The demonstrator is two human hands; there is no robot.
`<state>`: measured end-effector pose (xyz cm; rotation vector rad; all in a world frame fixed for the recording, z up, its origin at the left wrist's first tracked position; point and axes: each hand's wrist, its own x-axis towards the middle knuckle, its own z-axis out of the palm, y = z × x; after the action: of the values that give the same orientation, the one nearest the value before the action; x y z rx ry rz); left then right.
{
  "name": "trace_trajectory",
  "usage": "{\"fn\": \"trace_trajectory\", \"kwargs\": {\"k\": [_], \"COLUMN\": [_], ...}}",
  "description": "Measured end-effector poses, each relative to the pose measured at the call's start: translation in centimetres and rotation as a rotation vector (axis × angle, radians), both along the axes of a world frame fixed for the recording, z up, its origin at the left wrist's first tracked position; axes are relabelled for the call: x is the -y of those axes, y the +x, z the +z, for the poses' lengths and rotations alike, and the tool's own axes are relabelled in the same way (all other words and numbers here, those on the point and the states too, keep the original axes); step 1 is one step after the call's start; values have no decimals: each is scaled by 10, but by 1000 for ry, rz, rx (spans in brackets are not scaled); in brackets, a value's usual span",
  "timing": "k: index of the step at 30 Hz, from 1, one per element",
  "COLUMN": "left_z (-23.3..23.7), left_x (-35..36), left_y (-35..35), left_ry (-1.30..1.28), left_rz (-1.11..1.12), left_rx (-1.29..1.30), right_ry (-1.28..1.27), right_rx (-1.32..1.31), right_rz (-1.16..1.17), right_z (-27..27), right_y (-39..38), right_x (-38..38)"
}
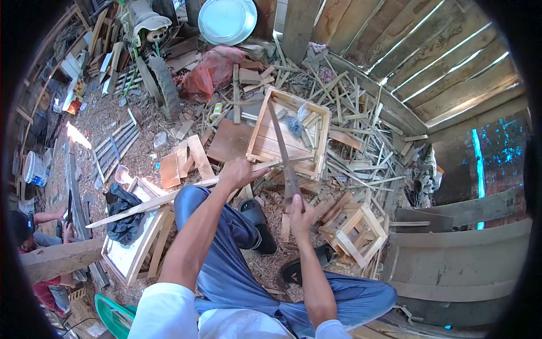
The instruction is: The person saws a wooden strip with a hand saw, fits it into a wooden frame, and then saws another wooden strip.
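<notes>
Fingers on the left hand [236,172] curl closed round a wooden strip [152,204], as my feed shows; those on the right hand [302,214] wrap a machete's [280,133] handle, thumb along it. I see the blade cross the strip over an open box [326,129], but cannot tell if they touch. Inside the box I make out a bluish clump [294,127], clear plastic [303,111] and wood scraps [309,138]. A slatted crate [350,247] sits right of the feet; a black bag [125,217] lies on a white-panelled frame [129,257], left.
</notes>
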<state>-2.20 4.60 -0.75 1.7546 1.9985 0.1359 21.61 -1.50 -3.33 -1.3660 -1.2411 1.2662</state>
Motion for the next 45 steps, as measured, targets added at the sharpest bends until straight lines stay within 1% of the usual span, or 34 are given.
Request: {"fn": "trace_trajectory", "kwargs": {"k": [1,2,4,5,6,7,8,9,10,11,12,13,14,16,17,18,20,22,24,25,27,28,30,31,32,34,35,36,38,39,40,42,43,45], "left_z": [-3,-5,-9,-8,-4,-3,-6,5,15,7,-9,-9,-9,11,15,18,20,3,-7,-7,-5,-4,-1,0,1,0,0,7,22,43,50,63,68,82], "left_x": [0,0,-1,-1,0,2,7,13,19,24,24,25,26,27,24,18,-1,-21,-41,-46,-50,-49,-42,-37,-34,-37,-40,-43,-51,-43,-44,-45,-45,-43], "left_y": [0,0,-1,1,3,3,5,12,19,20,21,22,25,41,47,55,66,71,74,73,70,70,70,70,70,69,67,64,56,52,46,29,21,12], "left_ry": [-7,0,63,77,82,88,190,203,212,221,448,675,684,491,568,573,684,735,435,446,361,371,478,601,612,596,715,724,433,407,408,358,275,286], "left_rz": [6,3,-15,-19,2,21,24,88,152,144,148,148,138,256,220,210,-34,-87,-276,-281,-476,-480,-519,-539,-536,-447,-397,-398,-190,-72,-75,68,155,178], "left_rx": [2,4,7,3,-29,-65,-100,-76,-49,-59,-25,13,9,-51,-16,-15,-44,-56,-200,-202,-326,-329,-272,-197,-204,-36,33,25,45,179,167,295,403,380], "right_ry": [79,86,168,171,187,214,239,205,212,194,178,185,192,227,231,205,178,186,205,216,243,258,260,253,266,295,306,270,239,344,448,433,417,414], "right_rx": [44,45,205,258,250,327,403,452,440,476,511,521,514,507,505,530,549,530,545,564,576,589,581,576,572,535,529,521,502,572,640,631,636,653], "right_rz": [-20,-23,-73,-59,-67,-84,-104,-112,-125,-111,-96,-114,-125,-129,-141,-124,-114,-106,-117,-123,-140,-148,-150,-145,-146,-181,-183,-190,-203,-188,-173,-135,-93,-52], "right_z": [14,29,56,43,50,59,64,61,65,69,72,72,71,70,70,71,72,73,76,78,82,83,86,87,85,82,80,80,79,76,76,79,79,63], "right_y": [4,9,21,35,41,44,47,54,58,61,63,63,63,65,66,67,66,66,64,64,65,66,71,73,76,82,86,88,90,89,85,68,58,37], "right_x": [3,6,11,11,12,13,13,14,15,17,18,19,18,18,17,16,14,13,13,13,13,14,17,19,20,20,20,20,16,12,9,1,-4,-25]}}
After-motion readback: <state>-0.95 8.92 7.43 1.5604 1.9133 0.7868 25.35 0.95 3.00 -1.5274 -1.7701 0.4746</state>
